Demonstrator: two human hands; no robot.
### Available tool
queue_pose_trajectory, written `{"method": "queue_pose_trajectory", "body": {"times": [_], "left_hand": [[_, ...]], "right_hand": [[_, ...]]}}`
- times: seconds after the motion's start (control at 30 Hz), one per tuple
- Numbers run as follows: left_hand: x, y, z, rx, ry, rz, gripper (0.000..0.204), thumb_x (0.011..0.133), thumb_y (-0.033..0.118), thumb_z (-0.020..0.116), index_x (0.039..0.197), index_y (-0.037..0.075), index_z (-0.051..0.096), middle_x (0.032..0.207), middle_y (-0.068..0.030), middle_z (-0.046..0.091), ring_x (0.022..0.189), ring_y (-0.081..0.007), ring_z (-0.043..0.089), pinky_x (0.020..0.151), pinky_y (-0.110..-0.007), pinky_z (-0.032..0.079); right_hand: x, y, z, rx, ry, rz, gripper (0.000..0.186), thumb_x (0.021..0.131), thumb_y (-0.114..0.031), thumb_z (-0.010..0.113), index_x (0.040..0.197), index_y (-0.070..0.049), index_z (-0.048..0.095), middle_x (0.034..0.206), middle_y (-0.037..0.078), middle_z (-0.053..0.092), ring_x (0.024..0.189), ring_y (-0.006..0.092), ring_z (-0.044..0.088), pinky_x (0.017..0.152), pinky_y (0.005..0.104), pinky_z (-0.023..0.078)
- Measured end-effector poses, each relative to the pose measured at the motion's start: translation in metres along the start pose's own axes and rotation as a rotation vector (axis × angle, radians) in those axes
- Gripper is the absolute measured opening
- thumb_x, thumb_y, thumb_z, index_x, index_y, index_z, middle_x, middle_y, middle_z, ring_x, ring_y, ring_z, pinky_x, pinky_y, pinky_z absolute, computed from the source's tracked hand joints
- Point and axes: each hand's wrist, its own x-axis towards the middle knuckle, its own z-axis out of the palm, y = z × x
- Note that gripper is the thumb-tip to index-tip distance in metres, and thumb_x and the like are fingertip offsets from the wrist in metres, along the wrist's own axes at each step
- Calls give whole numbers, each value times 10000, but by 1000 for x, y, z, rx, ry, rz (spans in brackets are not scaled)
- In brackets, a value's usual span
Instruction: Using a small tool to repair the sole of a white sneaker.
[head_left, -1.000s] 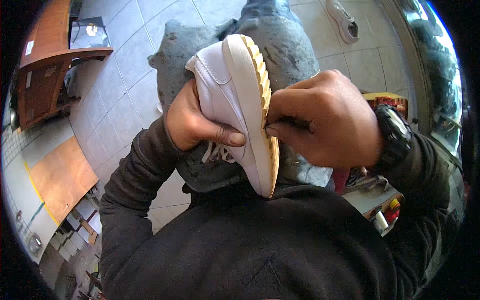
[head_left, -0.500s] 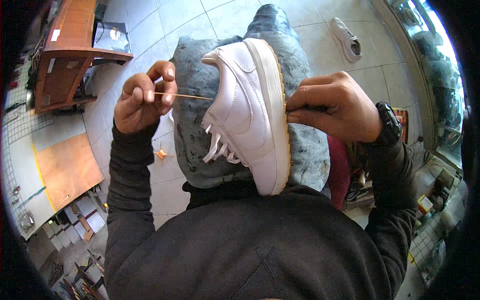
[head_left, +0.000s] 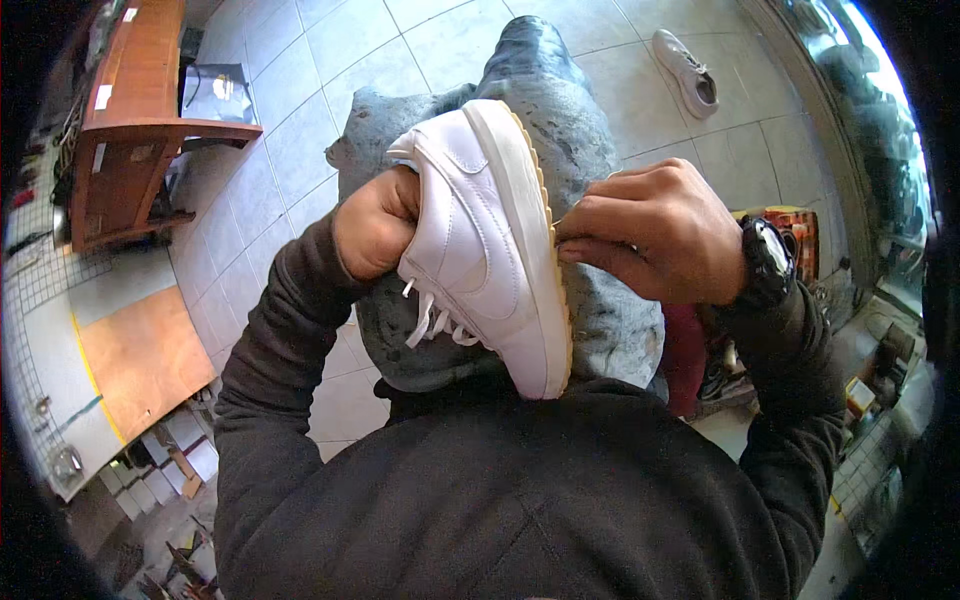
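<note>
A white sneaker (head_left: 470, 235) with a pale gum outsole lies on its side across my lap, its toe toward my body and its sole to the right. Into its ankle opening reaches my left hand (head_left: 378, 225), so those fingers are hidden inside. At the outsole's edge, my right hand (head_left: 655, 230) is closed in a pinch. Whatever the pinch holds is too small to make out. White laces (head_left: 432, 318) hang loose from the sneaker's left side. Under it, a stained grey-blue cloth (head_left: 610, 330) covers my legs.
Another white shoe (head_left: 686, 74) rests on the tiled floor at the far right. A brown wooden piece of furniture (head_left: 135, 130) stands at the far left. Nearer on the left is a work surface with an orange-brown board (head_left: 145, 345). Clutter fills the right side.
My left hand was beside the sneaker, pinching a taut thread; it has moved right, into the shoe, and the thread no longer shows. The sneaker has shifted slightly left and nearer.
</note>
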Motion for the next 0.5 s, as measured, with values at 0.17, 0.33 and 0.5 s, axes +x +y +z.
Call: {"method": "queue_pose_trajectory", "body": {"times": [0.17, 0.33, 0.5], "left_hand": [[-10, -15, -9, -53, -20, -5, 272, 924, -36, 773, 1194, -40, 802, 1172, -148, 817, 1054, -218, 770, 996, -377, 607], [-12, -11, -13, 3, -109, -68, 267, 929, -12, 785, 1192, -51, 799, 1171, -153, 814, 1065, -226, 764, 1009, -381, 595], [-13, -6, -6, 59, -172, -100, 263, 943, 9, 784, 1201, -44, 793, 1192, -140, 806, 1080, -227, 752, 1029, -383, 582]], "right_hand": [[3, -22, -12, -71, -167, 180, 121, 980, -176, 770, 989, -55, 765, 787, 104, 732, 701, 322, 742, 645, 452, 594], [7, -42, -17, -143, -270, 269, 109, 982, -154, 750, 1023, -53, 762, 848, 110, 765, 746, 339, 757, 672, 453, 604], [1, -34, -15, -158, -275, 183, 130, 929, -140, 745, 1030, -59, 729, 893, 156, 775, 817, 386, 769, 725, 492, 609]]}}
